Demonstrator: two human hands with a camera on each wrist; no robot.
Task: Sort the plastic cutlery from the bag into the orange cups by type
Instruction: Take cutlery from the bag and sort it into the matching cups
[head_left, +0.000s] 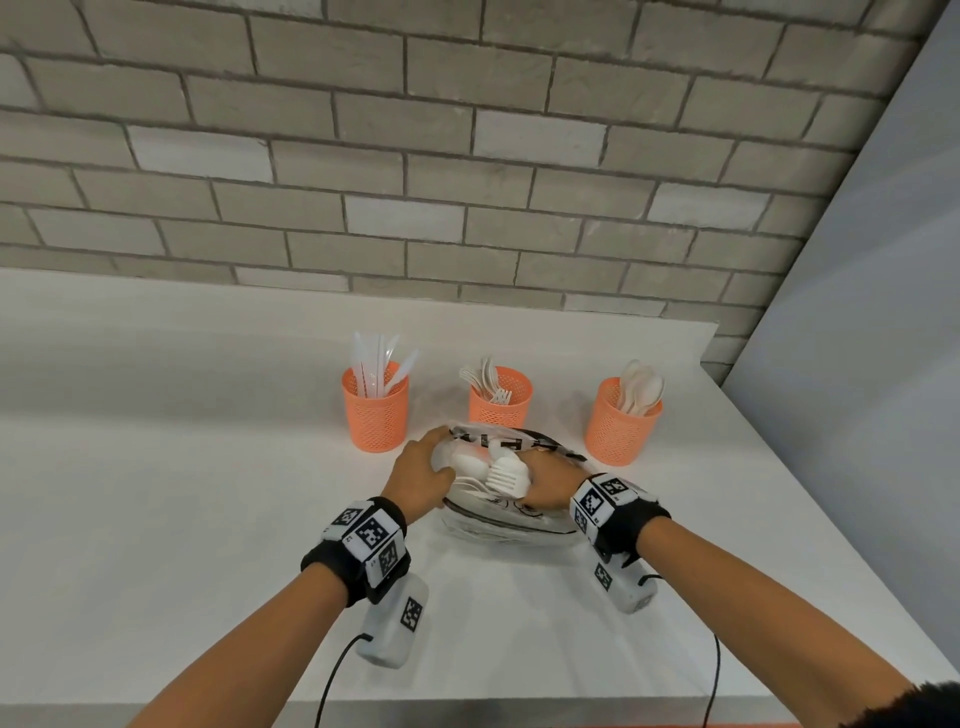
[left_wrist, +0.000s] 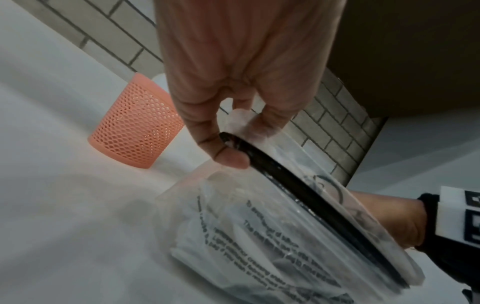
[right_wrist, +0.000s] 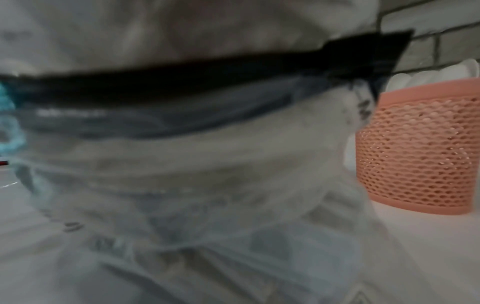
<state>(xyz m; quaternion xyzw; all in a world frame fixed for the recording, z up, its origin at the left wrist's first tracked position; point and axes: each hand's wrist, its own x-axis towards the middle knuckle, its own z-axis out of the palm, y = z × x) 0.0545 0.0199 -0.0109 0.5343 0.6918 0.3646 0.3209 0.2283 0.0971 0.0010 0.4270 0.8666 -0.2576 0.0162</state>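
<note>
A clear plastic bag (head_left: 511, 525) with a black zip strip (left_wrist: 298, 185) lies on the white counter in front of three orange mesh cups. The left cup (head_left: 375, 410) holds knives, the middle cup (head_left: 500, 402) forks, the right cup (head_left: 621, 423) spoons. My left hand (head_left: 434, 457) pinches the bag's rim at its left end between thumb and fingers (left_wrist: 228, 158). My right hand (head_left: 545, 486) is inside the bag's mouth and grips a bunch of white forks (head_left: 506, 475). White spoons (head_left: 467, 462) lie beside them in the bag. Blurred bag plastic (right_wrist: 207, 164) fills the right wrist view.
The white counter (head_left: 208, 467) runs to a grey brick wall behind the cups. Its right edge (head_left: 831, 519) drops off beside a plain grey wall. Cables trail from both wrist units toward the counter's front edge.
</note>
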